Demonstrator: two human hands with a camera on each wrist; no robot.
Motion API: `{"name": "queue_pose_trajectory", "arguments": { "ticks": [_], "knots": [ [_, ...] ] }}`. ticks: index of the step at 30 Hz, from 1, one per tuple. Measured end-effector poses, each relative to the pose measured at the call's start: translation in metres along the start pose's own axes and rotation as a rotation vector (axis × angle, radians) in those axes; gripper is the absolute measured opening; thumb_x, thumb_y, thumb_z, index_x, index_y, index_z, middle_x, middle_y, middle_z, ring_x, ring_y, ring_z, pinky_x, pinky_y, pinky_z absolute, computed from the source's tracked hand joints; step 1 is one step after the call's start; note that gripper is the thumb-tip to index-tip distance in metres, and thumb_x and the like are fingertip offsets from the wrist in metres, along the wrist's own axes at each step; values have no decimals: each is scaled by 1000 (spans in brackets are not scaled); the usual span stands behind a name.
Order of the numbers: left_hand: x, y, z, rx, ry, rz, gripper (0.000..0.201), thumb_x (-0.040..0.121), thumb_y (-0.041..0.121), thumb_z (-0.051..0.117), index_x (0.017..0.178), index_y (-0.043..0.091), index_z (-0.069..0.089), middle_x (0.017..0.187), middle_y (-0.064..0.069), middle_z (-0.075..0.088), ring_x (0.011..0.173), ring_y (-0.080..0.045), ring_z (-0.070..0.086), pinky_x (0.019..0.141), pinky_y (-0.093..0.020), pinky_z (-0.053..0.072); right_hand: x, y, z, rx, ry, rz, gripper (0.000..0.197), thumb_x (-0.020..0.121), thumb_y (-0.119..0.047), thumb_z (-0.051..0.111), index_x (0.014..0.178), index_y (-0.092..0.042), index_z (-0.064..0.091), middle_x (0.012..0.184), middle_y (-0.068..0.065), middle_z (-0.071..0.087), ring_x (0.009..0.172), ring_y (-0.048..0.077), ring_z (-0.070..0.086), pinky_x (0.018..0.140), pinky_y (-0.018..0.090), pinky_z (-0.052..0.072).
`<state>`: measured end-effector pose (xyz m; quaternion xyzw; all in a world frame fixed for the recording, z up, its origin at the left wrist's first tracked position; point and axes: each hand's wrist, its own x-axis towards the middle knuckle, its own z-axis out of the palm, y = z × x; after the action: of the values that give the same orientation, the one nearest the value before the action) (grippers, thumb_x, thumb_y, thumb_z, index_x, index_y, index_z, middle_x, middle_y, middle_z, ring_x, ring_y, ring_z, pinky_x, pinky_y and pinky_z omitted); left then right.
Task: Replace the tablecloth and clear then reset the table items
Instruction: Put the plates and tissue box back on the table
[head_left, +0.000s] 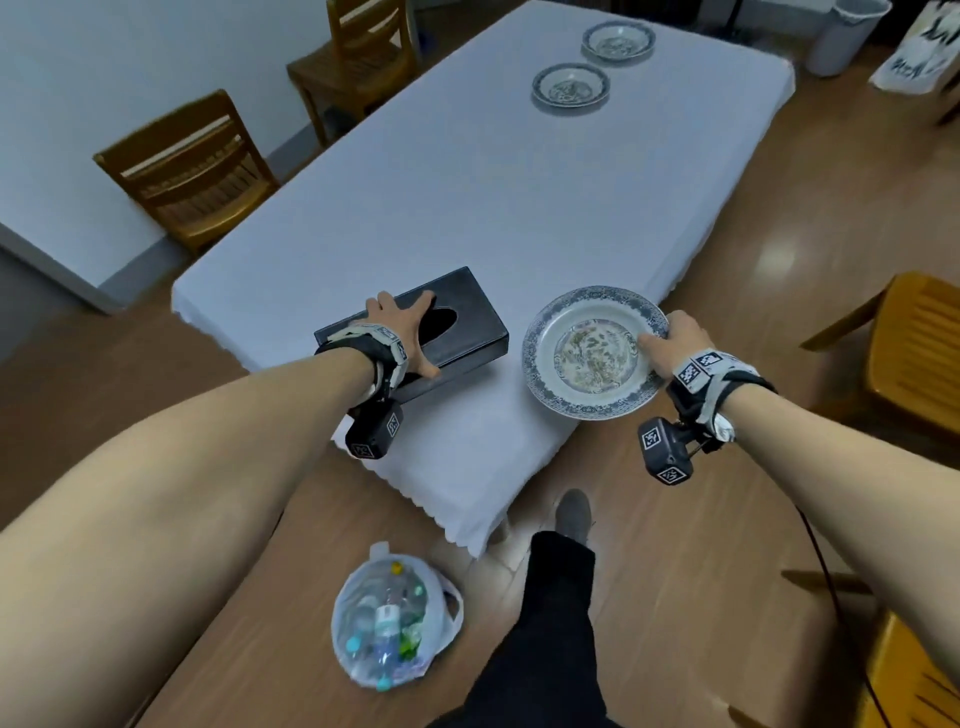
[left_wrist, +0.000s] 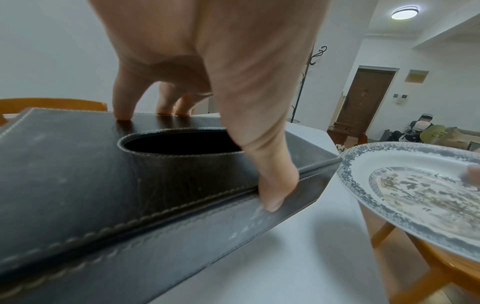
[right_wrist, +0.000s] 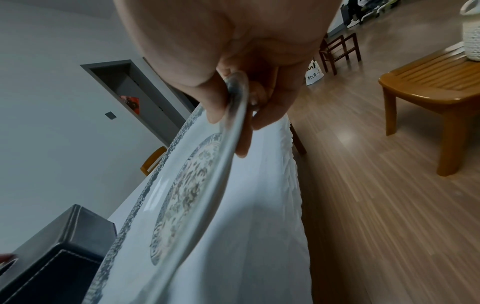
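Observation:
A black leather tissue box lies on the near end of the white tablecloth. My left hand grips it across the top, thumb on the near side and fingers on the far edge. My right hand pinches the rim of a blue-patterned plate, held tilted just above the table's near right corner. Two more patterned plates sit at the table's far end.
Wooden chairs stand along the left side; another chair is at the right. A plastic bag of bottles lies on the floor by my foot. A white bin stands at the far right.

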<state>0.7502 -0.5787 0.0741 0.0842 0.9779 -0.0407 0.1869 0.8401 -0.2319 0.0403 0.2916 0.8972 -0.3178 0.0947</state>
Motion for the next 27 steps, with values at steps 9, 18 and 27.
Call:
{"name": "queue_pose_trajectory", "arguments": {
  "ticks": [9,18,27],
  "knots": [
    [188,50,-42,-43,-84,-80,117,50,58,84,143,41,15,126,-18,33,119,-38,34,72,-48,43,212,-46,-28,-52,-59,-15,31,88,-38,54,99,-10,48,92,13,60,79,33,63,70,45,57],
    [293,54,-80,-105,-95,-161,121,51,57,85,146,41,12,131,-19,31,123,-39,32,84,-55,46,369,-133,-33,-133,-144,-142,32,94,-32,54,110,-5,46,91,10,51,74,26,49,61,33,38],
    [367,50,-88,-182,-95,-299,123,51,53,86,148,41,12,132,-16,30,125,-37,30,89,-53,43,529,-211,-8,-151,-234,-301,38,89,-36,57,108,-4,49,100,16,58,80,29,54,75,41,49]
  ]
}}
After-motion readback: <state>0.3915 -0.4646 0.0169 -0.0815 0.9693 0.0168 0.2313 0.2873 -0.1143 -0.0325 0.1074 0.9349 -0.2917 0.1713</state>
